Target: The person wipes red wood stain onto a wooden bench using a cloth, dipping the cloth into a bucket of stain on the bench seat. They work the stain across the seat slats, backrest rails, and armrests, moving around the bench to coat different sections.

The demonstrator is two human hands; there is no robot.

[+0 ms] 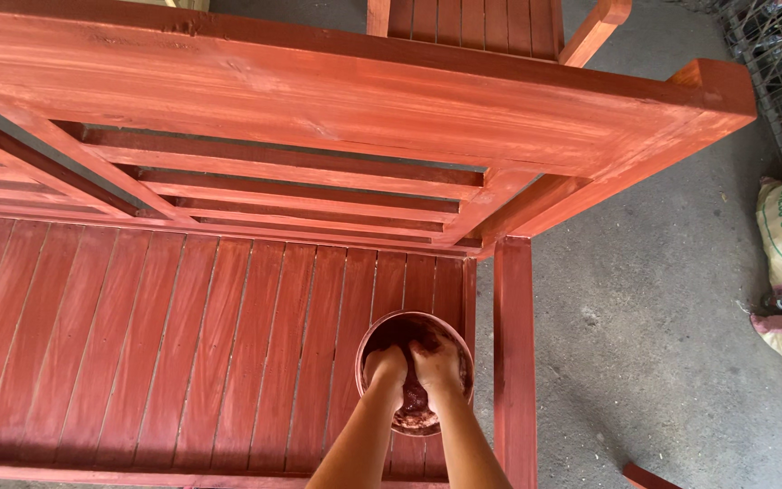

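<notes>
Bowl (415, 373), round and stain-smeared, holds dark reddish-brown liquid on the slatted bench (183, 344).

Round bowl (415, 371): you'll find it upright on the slatted bench seat near the right armrest, brim-smeared with dark red-brown stain, holding a soaked rag (415, 403).

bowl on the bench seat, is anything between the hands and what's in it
Nothing visible does. Both the left hand and the right hand are already down inside the round bowl, in contact with the dark reddish-brown stuff in it. The bowl sits on the red slatted bench seat, near its right armrest.
</notes>
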